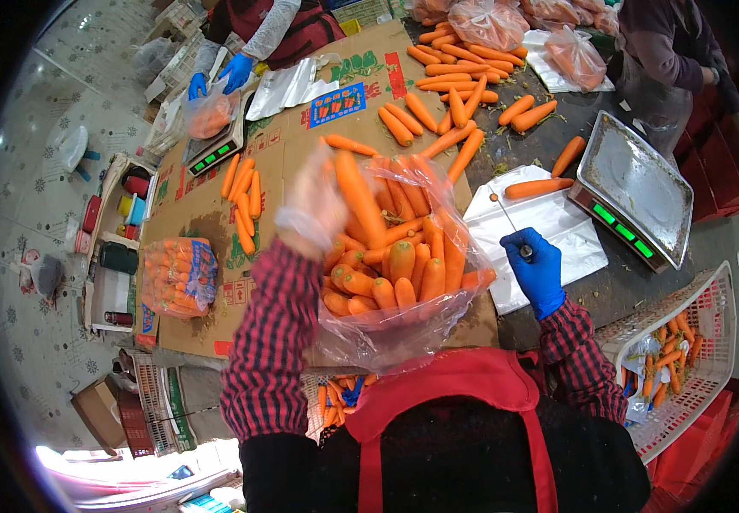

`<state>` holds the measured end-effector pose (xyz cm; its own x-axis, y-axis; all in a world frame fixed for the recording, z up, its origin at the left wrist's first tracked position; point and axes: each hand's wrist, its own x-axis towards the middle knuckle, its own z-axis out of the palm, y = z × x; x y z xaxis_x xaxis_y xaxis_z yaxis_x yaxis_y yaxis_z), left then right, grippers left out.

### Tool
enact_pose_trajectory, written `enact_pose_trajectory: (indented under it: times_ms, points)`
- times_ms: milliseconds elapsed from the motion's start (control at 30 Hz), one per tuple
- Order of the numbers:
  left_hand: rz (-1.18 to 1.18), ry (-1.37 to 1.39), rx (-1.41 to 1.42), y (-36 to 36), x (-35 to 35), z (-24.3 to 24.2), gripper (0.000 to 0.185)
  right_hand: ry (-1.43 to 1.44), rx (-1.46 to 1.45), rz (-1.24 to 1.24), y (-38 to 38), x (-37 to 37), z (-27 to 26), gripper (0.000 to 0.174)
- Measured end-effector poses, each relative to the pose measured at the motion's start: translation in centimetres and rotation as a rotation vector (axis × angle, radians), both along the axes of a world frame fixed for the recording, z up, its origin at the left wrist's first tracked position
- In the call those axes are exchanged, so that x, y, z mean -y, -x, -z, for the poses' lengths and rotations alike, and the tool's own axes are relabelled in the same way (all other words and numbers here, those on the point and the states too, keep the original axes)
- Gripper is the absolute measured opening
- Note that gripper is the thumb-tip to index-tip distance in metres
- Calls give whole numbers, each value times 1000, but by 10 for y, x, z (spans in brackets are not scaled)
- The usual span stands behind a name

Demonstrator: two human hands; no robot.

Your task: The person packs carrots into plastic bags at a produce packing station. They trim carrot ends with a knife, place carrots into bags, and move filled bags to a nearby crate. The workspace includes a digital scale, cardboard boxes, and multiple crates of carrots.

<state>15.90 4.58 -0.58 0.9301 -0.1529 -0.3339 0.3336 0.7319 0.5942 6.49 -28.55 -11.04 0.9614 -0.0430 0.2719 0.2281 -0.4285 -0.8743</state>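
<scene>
My left hand, in a pale clear glove and blurred, is at the left rim of an open clear plastic bag full of carrots. A large carrot stands tilted on top, right beside its fingers; the blur hides whether they touch it. My right hand, in a blue glove, grips a thin-bladed knife by its handle. A small round carrot slice appears at the blade's tip. Under the knife lie flat white plastic bags with a carrot across their upper edge.
A digital scale is on the right, above a crate of carrot scraps. Loose carrots cover the table's far side. A packed bag lies left. Across the table, a person's blue-gloved hands handle a bag at another scale.
</scene>
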Motion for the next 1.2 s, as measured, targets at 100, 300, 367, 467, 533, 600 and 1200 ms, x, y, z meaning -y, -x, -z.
enact_pose_trajectory:
  times_ms: [100, 300, 367, 467, 533, 600, 1200]
  points:
    - [-329, -196, 319, -12, 31, -85, 61, -12, -13, 47, -2, 9, 4, 3]
    - [527, -1153, 495, 35, 38, -17, 85, -85, -98, 93, 3, 17, 20, 3]
    - [789, -1648, 655, 60, 26, 30, 92, -99, -119, 69, 1, 15, 30, 3]
    - [881, -1552, 556, 69, 32, 49, 86, -82, -116, 35, -2, 6, 36, 2]
    - [1046, -1612, 466, 50, 45, 39, 82, -101, -183, 32, -3, 1, 42, 2]
    - [1136, -1668, 414, 38, 62, 36, 76, -124, -112, 20, -2, -6, 36, 2]
    - [306, -1469, 388, 91, 24, 39, 24, -120, -127, 139, 31, 32, 55, 5]
